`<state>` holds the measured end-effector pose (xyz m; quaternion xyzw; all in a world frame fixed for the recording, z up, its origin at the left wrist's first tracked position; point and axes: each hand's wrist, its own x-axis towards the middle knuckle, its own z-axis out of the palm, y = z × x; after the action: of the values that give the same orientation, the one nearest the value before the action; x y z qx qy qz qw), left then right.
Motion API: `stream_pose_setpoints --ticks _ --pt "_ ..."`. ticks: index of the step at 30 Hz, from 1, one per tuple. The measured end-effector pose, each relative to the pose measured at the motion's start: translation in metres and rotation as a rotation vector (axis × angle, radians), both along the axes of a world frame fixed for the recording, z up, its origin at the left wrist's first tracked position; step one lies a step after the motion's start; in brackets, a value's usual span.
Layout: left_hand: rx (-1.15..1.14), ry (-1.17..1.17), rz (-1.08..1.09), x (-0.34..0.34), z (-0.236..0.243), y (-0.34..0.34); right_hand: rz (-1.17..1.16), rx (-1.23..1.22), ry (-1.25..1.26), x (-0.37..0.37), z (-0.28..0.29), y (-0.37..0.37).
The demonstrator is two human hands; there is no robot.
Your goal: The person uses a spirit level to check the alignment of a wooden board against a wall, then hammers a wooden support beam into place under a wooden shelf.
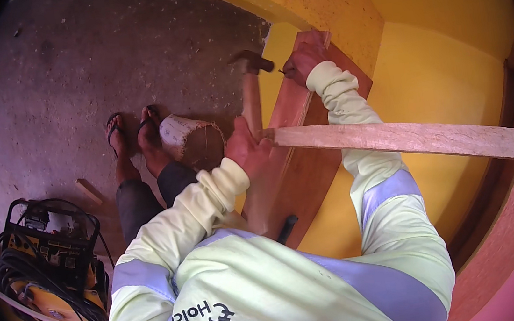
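My left hand (249, 145) is closed round the wooden handle of a claw hammer (250, 97). The hammer's dark head (252, 61) is up, just left of my right hand (307, 58). That hand rests at the far end of a reddish-brown wooden frame (292, 108), its fingers pinched on a thin dark nail (283, 72) at the frame's left edge. A gap shows between hammer head and nail. From beside my left hand, a pale wooden batten (408, 137) runs right, over my right forearm.
A yellow wall (439, 74) stands behind the frame. At right is another wooden frame piece (510, 232). A whitish bucket-like container (186, 134) is beside two feet in flip-flops (131, 128). A black-and-yellow machine with coiled cable (58, 262) sits lower left; a wood offcut (89, 190) lies nearby.
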<state>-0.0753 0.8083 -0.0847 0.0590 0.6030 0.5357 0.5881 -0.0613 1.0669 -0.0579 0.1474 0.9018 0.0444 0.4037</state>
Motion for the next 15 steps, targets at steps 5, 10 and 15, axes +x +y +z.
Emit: stream_pose_setpoints --ticks 5,10,15 --pt "0.041 -0.262 0.148 -0.051 0.038 -0.009 -0.012 -0.024 0.039 0.008 -0.002 0.004" --pt "0.115 -0.128 0.449 -0.011 0.027 -0.002 -0.005 -0.046 0.071 0.006 0.000 0.003" --pt "0.035 -0.167 0.100 -0.008 0.015 0.001 0.010 -0.047 0.088 0.012 -0.012 0.012"
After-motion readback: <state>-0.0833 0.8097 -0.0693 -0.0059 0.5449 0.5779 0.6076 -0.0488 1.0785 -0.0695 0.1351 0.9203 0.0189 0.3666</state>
